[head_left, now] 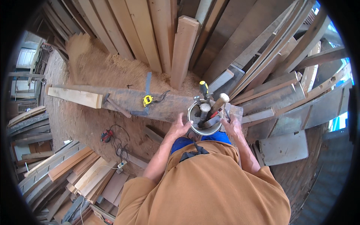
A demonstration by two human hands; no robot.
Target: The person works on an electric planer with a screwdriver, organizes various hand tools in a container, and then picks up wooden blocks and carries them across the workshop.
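A round metal bucket [203, 132] stands just in front of my body at the end of the wooden plank, full of hand tools. From it rise a hammer [204, 108], a wooden handle [223, 98] and a screwdriver with a yellow-and-black handle [203, 87]. My left hand [180, 126] is at the left side of the rim, its fingers apart and the thumb close to the metal. On the other side my right hand [232, 126] has its thumb and fingers around the rim. The bucket's lower part is hidden.
On the dark plank [123, 99] lie a yellow tape measure [148, 99], a metal square [148, 84] and a wooden-handled tool [119, 108]. A pale wood beam [75, 96] rests at its left end. Tall boards [183, 48] lean ahead; a red power tool [107, 135] with cord lies left.
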